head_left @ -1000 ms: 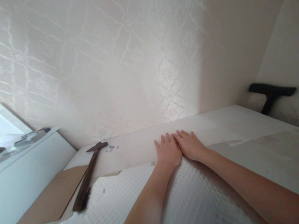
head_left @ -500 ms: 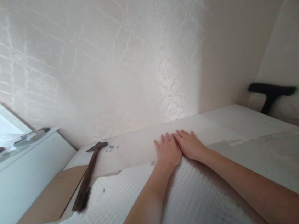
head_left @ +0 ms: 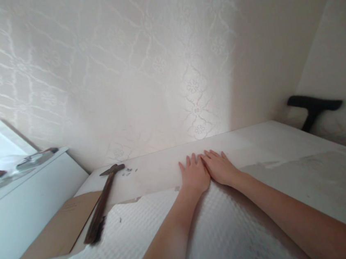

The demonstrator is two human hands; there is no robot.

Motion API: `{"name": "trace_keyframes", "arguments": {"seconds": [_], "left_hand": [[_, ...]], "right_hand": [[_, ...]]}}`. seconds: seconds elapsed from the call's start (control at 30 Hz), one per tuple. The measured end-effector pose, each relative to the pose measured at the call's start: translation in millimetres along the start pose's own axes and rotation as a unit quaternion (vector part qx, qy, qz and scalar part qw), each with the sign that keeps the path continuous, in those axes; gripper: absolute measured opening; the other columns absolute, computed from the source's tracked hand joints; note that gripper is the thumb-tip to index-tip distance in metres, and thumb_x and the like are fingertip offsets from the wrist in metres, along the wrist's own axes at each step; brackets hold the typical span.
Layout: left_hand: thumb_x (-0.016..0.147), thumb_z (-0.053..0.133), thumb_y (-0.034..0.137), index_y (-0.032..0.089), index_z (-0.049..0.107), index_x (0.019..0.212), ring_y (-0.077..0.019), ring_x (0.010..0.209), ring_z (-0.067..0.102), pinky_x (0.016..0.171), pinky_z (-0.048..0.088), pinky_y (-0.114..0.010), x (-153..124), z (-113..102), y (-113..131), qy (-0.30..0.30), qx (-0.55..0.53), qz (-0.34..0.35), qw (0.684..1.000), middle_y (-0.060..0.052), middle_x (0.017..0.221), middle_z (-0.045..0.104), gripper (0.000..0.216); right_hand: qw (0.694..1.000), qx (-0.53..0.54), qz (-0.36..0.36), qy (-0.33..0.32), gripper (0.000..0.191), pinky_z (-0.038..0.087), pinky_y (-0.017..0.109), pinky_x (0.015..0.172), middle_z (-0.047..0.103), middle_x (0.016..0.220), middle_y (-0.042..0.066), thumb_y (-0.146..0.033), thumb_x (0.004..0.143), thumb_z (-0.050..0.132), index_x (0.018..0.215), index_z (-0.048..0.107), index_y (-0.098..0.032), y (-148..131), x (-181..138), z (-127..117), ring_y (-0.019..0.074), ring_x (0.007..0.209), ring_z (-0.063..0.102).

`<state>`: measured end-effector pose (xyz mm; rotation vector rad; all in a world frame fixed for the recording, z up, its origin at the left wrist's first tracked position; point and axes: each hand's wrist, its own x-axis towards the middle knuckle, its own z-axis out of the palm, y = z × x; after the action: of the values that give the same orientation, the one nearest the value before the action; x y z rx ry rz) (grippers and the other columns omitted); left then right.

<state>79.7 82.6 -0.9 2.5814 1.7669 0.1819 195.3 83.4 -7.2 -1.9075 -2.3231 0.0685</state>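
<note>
My left hand [head_left: 194, 176] and my right hand [head_left: 221, 168] lie flat side by side, fingers stretched out, on the far edge of a white textured sheet [head_left: 141, 236] that covers a pale board [head_left: 303, 161]. The index fingers touch. Neither hand holds anything. A dark wooden-handled hammer [head_left: 102, 205] lies to the left of my hands, its head toward the wall. A few small nails [head_left: 128, 172] are scattered beside the hammer head.
A brown cardboard piece [head_left: 60, 232] lies under the hammer handle at the left. A white cabinet [head_left: 20, 203] with clutter on top stands at the far left. Patterned wallpaper [head_left: 154, 65] rises directly behind the board. A black T-shaped object [head_left: 313, 108] leans at the right.
</note>
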Motion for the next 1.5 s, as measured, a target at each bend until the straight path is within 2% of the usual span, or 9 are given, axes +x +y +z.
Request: {"name": "trace_keyframes", "arguments": {"seconds": [1.5], "left_hand": [[0.094, 0.025, 0.03, 0.016, 0.034, 0.144, -0.0309, 0.14, 0.026, 0.11, 0.021, -0.061, -0.1, -0.7, 0.2, 0.006, -0.005, 0.001, 1.0, -0.012, 0.151, 0.032, 0.053]], "right_hand": [[1.0, 0.007, -0.002, 0.008, 0.05, 0.024, 0.058, 0.108, 0.031, 0.151, 0.016, -0.022, 0.095, 0.025, 0.143, 0.037, -0.013, 0.2, 0.2, 1.5, 0.0315, 0.138, 0.027]]}}
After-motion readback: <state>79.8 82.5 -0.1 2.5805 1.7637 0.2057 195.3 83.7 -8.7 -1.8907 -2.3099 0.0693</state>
